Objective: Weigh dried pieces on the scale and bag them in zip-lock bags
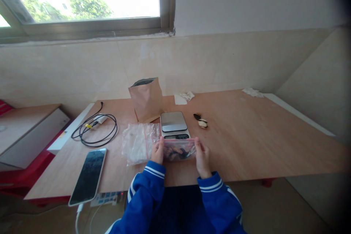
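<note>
Both hands grip a clear zip bag [179,150] by its upper corners, its pinkish zip edge facing away from me. Dark and tan pieces lie inside; I cannot make out their kind. My left hand [158,151] is closed on the left corner, my right hand [202,156] on the right one. Just beyond the bag is a kitchen scale [173,121] with a bare metal plate and a partly covered display. Left of the scale lies a stack of clear zip bags [138,142]. A brown paper pouch [146,98] stands with its top open behind them.
A dark piece [196,116] and a pale, dark-rimmed piece [203,123] lie right of the scale. A phone [89,175] with a white cable and a coiled black cable [82,131] are at left. Crumpled tissue [252,92] lies near the wall.
</note>
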Motion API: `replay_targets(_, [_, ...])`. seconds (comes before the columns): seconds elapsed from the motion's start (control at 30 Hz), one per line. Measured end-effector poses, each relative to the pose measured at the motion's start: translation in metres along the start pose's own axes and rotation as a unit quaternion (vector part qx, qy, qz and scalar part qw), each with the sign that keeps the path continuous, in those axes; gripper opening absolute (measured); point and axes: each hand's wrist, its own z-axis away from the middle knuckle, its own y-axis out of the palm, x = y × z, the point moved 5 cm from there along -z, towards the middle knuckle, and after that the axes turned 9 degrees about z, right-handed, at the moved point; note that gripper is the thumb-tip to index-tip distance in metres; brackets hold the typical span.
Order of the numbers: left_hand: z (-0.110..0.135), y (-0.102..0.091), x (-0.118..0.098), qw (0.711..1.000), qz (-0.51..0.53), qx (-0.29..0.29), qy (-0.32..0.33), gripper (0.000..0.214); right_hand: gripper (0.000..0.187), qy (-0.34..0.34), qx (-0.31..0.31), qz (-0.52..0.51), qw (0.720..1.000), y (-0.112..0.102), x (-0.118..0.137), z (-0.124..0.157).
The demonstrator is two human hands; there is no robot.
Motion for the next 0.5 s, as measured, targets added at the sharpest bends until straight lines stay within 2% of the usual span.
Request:
replay_targets(0.17, [0.001, -0.001, -0.007, 1.000, 0.010, -0.017, 0.010, 0.067, 0.062, 0.000, -0.019, 0.014, 1.000, -0.004, 0.000, 0.000])
replay_targets(0.43, [-0.003, -0.016, 0.009, 0.996, -0.054, -0.075, -0.016, 0.059, 0.066, -0.010, -0.043, 0.062, 0.997, -0.009, 0.002, 0.000])
replay_targets(0.5, [-0.002, -0.014, 0.008, 0.996, -0.065, -0.065, -0.007, 0.060, 0.064, -0.005, -0.053, 0.083, 0.995, -0.014, 0.004, -0.002])
